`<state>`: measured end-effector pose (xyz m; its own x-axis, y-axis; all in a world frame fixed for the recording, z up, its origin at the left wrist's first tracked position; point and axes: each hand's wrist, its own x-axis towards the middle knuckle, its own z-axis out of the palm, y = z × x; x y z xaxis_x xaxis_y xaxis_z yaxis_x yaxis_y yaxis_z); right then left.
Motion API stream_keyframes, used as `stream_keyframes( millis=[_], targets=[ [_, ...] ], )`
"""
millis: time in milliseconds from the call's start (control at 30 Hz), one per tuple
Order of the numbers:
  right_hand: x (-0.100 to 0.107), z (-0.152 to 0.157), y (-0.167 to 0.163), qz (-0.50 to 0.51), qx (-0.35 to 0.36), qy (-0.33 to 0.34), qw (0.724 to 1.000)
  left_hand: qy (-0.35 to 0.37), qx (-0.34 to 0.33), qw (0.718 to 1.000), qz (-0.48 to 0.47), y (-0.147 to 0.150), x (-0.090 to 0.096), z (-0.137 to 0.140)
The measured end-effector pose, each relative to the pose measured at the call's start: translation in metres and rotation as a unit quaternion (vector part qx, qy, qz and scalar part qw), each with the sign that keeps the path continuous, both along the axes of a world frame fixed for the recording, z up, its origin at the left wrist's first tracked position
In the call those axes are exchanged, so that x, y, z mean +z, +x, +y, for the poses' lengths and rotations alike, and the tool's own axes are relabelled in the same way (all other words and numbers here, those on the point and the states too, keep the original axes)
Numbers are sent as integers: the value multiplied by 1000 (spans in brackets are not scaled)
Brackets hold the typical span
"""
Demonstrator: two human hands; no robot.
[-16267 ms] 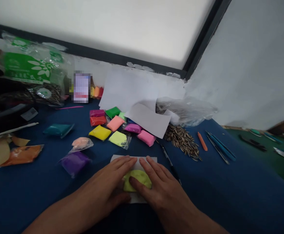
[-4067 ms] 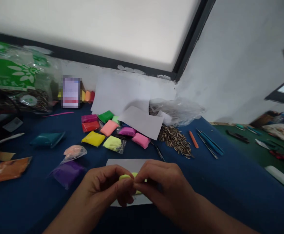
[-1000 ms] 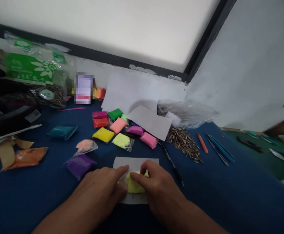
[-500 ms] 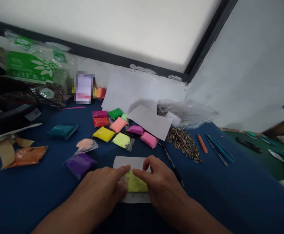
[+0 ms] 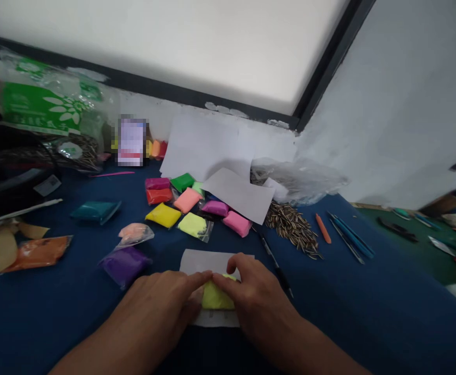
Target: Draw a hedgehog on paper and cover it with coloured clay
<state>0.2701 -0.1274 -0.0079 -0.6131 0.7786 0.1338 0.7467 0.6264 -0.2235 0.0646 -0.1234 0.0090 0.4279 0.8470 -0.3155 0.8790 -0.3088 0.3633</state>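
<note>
A flat slab of yellow modelling clay [image 5: 217, 297] lies on a small sheet of white paper [image 5: 196, 259] in front of me. My left hand [image 5: 163, 299] rests at the clay's left side, index finger stretched along its far edge and thumb lower down. At the right side is my right hand [image 5: 257, 297], its thumb pressed on the clay's top edge and index finger curled. The two hands' tips almost meet there. Other fingers are partly hidden. Just left of my left hand sits a purple clay packet [image 5: 125, 265].
Several coloured clay packets, including a yellow one [image 5: 163, 215], lie beyond my hands. A black pen [image 5: 275, 263], a heap of sunflower seeds [image 5: 294, 226], an orange stick [image 5: 323, 228] and blue tweezers [image 5: 352, 237] are to the right. An orange packet [image 5: 40, 252] lies left.
My left index fingertip has shifted slightly right, closer to my right thumb along the clay's far edge. The whole view has moved a little.
</note>
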Motion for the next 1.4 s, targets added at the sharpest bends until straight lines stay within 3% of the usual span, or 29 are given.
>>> stream_keyframes(
  millis=[367,533,867,1267,1400],
  targets=[
    [2,3,1,-4,0,20,1000,-17,44,999,25,0,0,4],
    [2,3,0,5,35,51,998,-12,52,998,15,-2,-3,3],
    [8,3,-2,-36,48,-5,998,-16,49,999,13,-3,-4,5],
    [5,1,4,-23,62,1,998,-20,36,999,21,-6,-2,2],
    [8,-4,7,-23,99,-4,995,-14,32,999,7,-8,-2,2]
  ],
)
